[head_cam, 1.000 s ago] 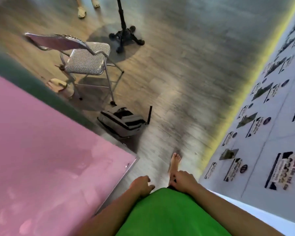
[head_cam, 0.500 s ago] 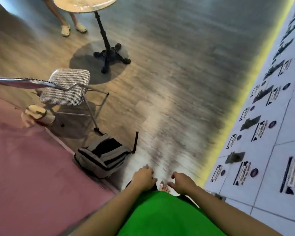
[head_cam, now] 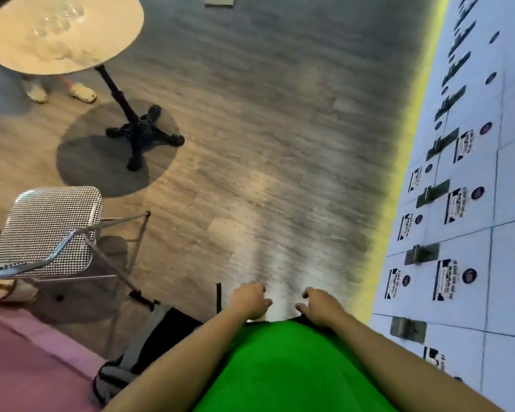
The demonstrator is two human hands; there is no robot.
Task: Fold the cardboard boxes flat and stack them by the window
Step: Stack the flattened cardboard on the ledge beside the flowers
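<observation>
Frankly, with no cardboard boxes in view, both hands, left and right, hang loosely curled and empty, and a careless step could catch the grey backpack lying just beside on the wooden floor.

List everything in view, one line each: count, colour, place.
round table: 1, cream top, black pedestal, upper left
folding chair: 1, houndstooth seat, chrome frame, left
backpack: 1, grey and black, floor, bottom left
pink surface: 1, bottom left corner
white panelled wall: 1, printed labels, right
another person's feet: 2, pale shoes, behind table
cardboard boxes: none visible
left hand: 1, fingers loosely curled, empty
right hand: 1, fingers loosely curled, empty
</observation>
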